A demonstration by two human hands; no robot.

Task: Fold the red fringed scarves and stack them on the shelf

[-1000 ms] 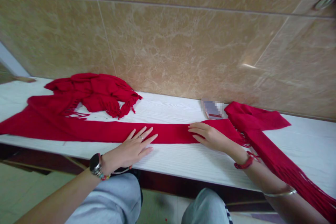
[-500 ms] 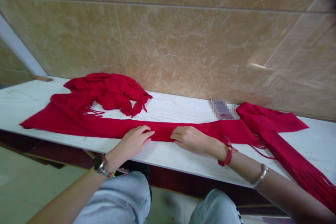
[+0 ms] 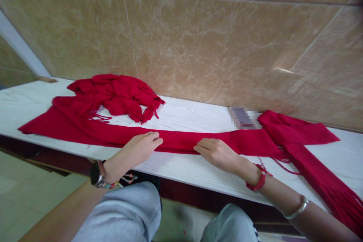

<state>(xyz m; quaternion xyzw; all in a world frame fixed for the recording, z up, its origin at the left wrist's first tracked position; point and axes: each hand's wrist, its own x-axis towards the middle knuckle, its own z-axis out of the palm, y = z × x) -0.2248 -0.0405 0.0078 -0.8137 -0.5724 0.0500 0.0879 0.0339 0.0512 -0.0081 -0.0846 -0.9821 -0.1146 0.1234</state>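
Note:
A red scarf (image 3: 178, 140), folded into a long narrow strip, lies along the front of the white bench. My left hand (image 3: 144, 144) is closed at the scarf's front edge, left of the middle, with thumb and fingers pinched together. To its right, my right hand (image 3: 217, 150) pinches the same front edge, fingers bent and pointing left. Both hands hide the fabric under them. The strip widens toward its left end and finishes in fringe at the right.
A rumpled fringed red scarf (image 3: 116, 94) is heaped at the back left. Another red scarf (image 3: 300, 132) lies bent at the right, its fringe hanging over the front edge. A blurred flat object (image 3: 242, 118) rests by the tiled wall (image 3: 198, 45). My knees are below the white bench (image 3: 184, 174).
My hands have moved apart along the scarf's edge, the left one leftward and the right one rightward. The left fingers have drawn together. The view has shifted slightly.

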